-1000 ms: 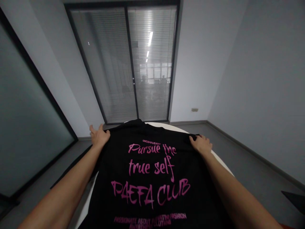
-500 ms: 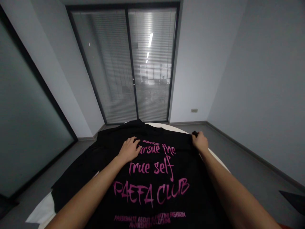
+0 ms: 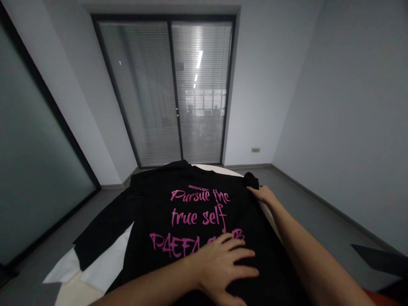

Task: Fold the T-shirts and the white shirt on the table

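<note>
A black shirt with pink lettering lies spread out, its printed side up, over a pale round table. My left hand rests palm down on the lower print, fingers spread, covering part of the large letters. At the shirt's far right shoulder, my right hand pinches the black cloth, which bunches up just beyond the thumb. Some of that hand's fingers are hidden by the fabric. The left sleeve stretches toward the lower left, with white cloth-like pieces beside and beneath it.
Ahead stands a dark-framed glass door with blinds. A grey wall runs along the right, and a frosted glass panel along the left. A dark flat object juts in at the lower right.
My left hand has moved from the upper print down and right to the lower print, with fingers spread. My right hand has shifted slightly left and nearer, and the shoulder cloth is more bunched.
</note>
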The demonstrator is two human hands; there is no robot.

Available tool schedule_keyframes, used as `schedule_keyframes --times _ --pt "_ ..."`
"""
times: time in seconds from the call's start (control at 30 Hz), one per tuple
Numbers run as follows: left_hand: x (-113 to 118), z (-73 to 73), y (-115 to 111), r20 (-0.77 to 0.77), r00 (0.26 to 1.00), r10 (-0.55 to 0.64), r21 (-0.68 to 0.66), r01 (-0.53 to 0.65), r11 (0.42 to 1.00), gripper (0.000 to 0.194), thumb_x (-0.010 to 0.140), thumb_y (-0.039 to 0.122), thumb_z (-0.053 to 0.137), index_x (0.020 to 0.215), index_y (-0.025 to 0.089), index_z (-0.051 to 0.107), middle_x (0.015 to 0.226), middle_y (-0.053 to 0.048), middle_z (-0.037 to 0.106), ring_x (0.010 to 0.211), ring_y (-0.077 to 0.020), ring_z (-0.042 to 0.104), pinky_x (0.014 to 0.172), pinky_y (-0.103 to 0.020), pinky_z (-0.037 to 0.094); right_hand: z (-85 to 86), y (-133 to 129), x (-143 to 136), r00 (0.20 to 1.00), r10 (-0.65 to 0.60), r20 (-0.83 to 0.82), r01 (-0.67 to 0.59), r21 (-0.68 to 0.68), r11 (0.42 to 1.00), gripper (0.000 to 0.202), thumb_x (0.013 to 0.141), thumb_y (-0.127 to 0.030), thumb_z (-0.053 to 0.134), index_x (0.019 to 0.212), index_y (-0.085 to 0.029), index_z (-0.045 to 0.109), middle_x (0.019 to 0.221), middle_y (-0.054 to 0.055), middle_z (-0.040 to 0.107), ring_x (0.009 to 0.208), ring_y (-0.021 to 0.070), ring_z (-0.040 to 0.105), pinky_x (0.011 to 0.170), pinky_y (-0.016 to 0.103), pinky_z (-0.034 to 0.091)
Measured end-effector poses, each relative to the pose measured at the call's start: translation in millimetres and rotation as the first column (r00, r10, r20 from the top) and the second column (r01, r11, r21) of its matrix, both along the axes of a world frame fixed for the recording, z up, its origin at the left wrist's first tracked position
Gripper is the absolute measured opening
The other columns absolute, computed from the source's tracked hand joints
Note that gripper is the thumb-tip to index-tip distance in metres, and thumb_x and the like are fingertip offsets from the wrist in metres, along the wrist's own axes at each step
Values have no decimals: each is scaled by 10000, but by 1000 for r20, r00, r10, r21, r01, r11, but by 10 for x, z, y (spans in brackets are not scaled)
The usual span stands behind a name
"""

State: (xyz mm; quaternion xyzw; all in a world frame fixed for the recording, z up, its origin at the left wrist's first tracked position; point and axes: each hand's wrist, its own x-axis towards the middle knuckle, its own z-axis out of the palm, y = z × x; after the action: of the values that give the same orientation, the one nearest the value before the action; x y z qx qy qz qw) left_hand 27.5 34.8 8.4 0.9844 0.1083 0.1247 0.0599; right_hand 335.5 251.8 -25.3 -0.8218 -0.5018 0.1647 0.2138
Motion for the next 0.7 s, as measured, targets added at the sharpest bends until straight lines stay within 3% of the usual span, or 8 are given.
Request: schedule_keyframes --times 0.1,0.2,0.3,0.43,0.57,0.7 --pt "141 -104 -163 -33 990 -140 68 142 988 492 974 512 481 1338 190 559 1430 -86 554 1312 -259 505 1130 -429 351 9 -134 17 988 139 73 -133 -82 988 710 835 -682 539 1100 -44 704 1101 257 702 1068 381 671 850 400 526" --pt "256 -235 -268 -32 990 -139 69 141 988 362 1014 441 437 1244 229 619 1390 -19 594 1283 -208 537 1022 -329 457 14 -275 37 966 236 109 -228 -82 970 562 869 -595 555 1032 -85 727 1054 191 731 1010 318 694 811 334 516" --pt "351 -329 -346 0 992 -122 35 122 992 297 1037 366 409 1140 240 658 1357 33 620 1313 -175 517 1057 -300 443 6 -404 53 955 272 120 -265 -64 962 424 869 -490 604 1042 -119 716 1052 138 739 1000 261 693 808 277 496" --pt "457 -381 -408 -44 992 -122 5 123 992 246 1019 316 464 1047 189 673 1395 7 601 1381 -211 461 1134 -316 395 8 -509 33 955 263 139 -255 -76 964 336 873 -443 595 961 -146 724 1002 136 742 992 266 691 807 286 487" --pt "521 -473 -443 -83 960 -269 -26 267 963 256 1009 312 482 1173 185 632 1486 18 517 1460 -182 339 1217 -278 273 74 -560 -28 976 173 135 -158 -117 981 467 870 -533 535 1010 -125 712 1064 196 717 999 320 691 804 359 515" --pt "538 -602 -450 4 954 -301 -146 298 943 319 1035 296 365 1292 256 549 1538 59 438 1496 -123 208 1235 -270 226 159 -644 -94 987 3 162 12 -90 996 740 805 -660 572 1310 -120 561 1185 225 662 1087 372 656 874 472 518"
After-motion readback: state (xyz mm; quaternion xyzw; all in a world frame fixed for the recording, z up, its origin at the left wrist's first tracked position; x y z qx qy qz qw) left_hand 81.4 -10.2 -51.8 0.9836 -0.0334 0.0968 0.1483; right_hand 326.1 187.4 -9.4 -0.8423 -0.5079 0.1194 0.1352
